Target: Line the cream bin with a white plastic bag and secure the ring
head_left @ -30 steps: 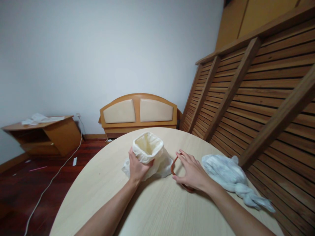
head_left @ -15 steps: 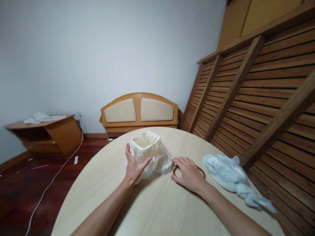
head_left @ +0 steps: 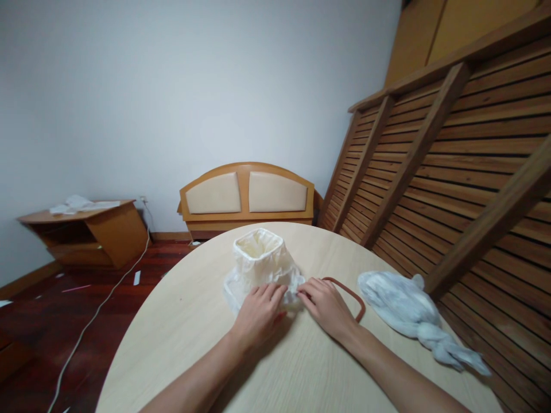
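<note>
"Where's the lined container (head_left: 257,259) standing?"

"Upright on the pale round worktop (head_left: 318,373), its mouth facing up. From the left grip (head_left: 260,312) it's at twelve o'clock, just beyond the fingers; from the right grip (head_left: 325,301) it's at about ten."

"And the plastic liner (head_left: 284,272)?"

"It goes over the rim and spreads loosely round the base, bunching toward four o'clock of the container, where the right fingertips meet its edge."

"Is the left grip clasping anything?"

"Can't tell. The fingers curl down at the liner's near side, and the back of the hand hides what's beneath."

"The right one, then?"

"Thumb and fingers are drawn close together at the liner's edge; whether they pinch it, I can't make out. The two hands sit near each other, the right at three o'clock of the left."

"What's that brown frame (head_left: 360,304)?"

"A rounded loop, partly hidden behind the right hand and showing from one to four o'clock of it. Farther out at three lies a knotted pale bag (head_left: 402,301)."
</note>
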### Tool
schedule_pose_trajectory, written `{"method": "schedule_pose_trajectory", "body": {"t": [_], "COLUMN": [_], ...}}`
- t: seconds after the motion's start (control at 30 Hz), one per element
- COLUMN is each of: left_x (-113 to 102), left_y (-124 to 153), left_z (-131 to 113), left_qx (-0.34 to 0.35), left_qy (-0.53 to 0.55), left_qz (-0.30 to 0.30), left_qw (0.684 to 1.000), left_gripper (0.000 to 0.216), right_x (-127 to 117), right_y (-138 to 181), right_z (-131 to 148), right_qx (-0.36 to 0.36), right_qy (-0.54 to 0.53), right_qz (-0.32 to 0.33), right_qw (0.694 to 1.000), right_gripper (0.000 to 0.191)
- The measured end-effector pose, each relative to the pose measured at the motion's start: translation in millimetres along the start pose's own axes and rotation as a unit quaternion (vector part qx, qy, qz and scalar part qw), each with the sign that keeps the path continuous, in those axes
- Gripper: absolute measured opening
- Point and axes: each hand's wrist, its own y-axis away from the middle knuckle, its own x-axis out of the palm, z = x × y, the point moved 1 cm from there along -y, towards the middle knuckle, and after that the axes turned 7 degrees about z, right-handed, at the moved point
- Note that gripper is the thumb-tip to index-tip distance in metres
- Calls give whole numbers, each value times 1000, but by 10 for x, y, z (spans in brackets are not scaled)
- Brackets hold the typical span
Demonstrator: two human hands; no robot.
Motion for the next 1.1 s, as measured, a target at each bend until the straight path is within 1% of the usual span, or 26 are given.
{"method": "schedule_pose_trajectory", "body": {"t": [0.07, 0.13, 0.2, 0.3, 0.4, 0.5, 0.6, 0.7, 0.8, 0.87, 0.9, 0.93, 1.0, 1.1], "left_x": [-19, -55, -107, -222, -362, -489, -605, -730, -828, -853, -849, -835, -779, -660], "left_y": [3, 3, 2, 3, 15, 40, 67, 82, 91, 104, 113, 122, 137, 138], "left_z": [23, 38, 54, 87, 139, 209, 299, 411, 542, 634, 681, 729, 825, 953], "left_qx": [-20, -26, -33, -49, -75, -129, -211, -292, -357, -391, -403, -410, -408, -376], "left_qy": [-24, -44, -62, -81, -82, -86, -82, -65, -41, -22, -6, 17, 91, 235], "left_qz": [-10, -16, -24, -47, -83, -98, -93, -85, -28, 13, 22, 21, -7, -95], "left_qw": [999, 999, 997, 994, 990, 983, 970, 950, 933, 920, 915, 912, 908, 892], "left_gripper": [46, 35, 24, 14, 12, 17, 24, 27, 28, 28, 29, 30, 33, 37], "right_x": [-72, -128, -164, -194, -213, -235, -265, -296, -306, -302, -299, -296, -294, -298], "right_y": [10, 33, 58, 86, 97, 99, 91, 72, 54, 49, 48, 47, 46, 47], "right_z": [36, 64, 82, 87, 58, 5, -48, -91, -135, -155, -157, -153, -127, -66], "right_qx": [-7, -5, -2, 7, 22, 27, 44, 71, 82, 76, 70, 62, 39, 10], "right_qy": [-26, -42, -57, -77, -86, -109, -136, -162, -204, -223, -226, -226, -216, -186], "right_qz": [-39, -83, -126, -182, -221, -246, -263, -269, -277, -280, -275, -266, -247, -237], "right_qw": [999, 996, 990, 980, 971, 963, 954, 947, 936, 931, 932, 935, 944, 953], "right_gripper": [20, 21, 21, 18, 17, 18, 20, 24, 25, 23, 22, 20, 19, 18]}}
